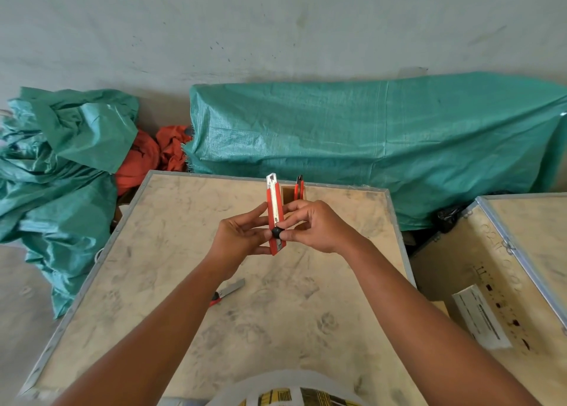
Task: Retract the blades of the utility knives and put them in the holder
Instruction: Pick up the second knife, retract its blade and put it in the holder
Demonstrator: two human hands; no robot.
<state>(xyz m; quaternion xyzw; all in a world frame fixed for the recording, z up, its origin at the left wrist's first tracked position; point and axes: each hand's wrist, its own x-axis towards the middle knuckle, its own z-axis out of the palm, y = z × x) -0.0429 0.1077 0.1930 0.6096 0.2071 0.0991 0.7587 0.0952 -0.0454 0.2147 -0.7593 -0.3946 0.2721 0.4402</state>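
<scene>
I hold a red utility knife (275, 212) upright above the table, its silver blade tip sticking out at the top. My left hand (242, 237) grips its left side. My right hand (313, 226) holds the right side, with thumb and finger on the black knob near the knife's lower end. Behind it stands a small wooden holder (290, 194) with another red knife (299, 188) upright in it. A third red knife (228, 289) lies flat on the table with its blade extended, partly hidden by my left forearm.
The work surface is a plywood crate lid (276, 313) with a metal rim. A second crate (503, 267) with a white label stands at the right. Green tarps (368, 142) and orange cloth (153, 157) lie behind and to the left.
</scene>
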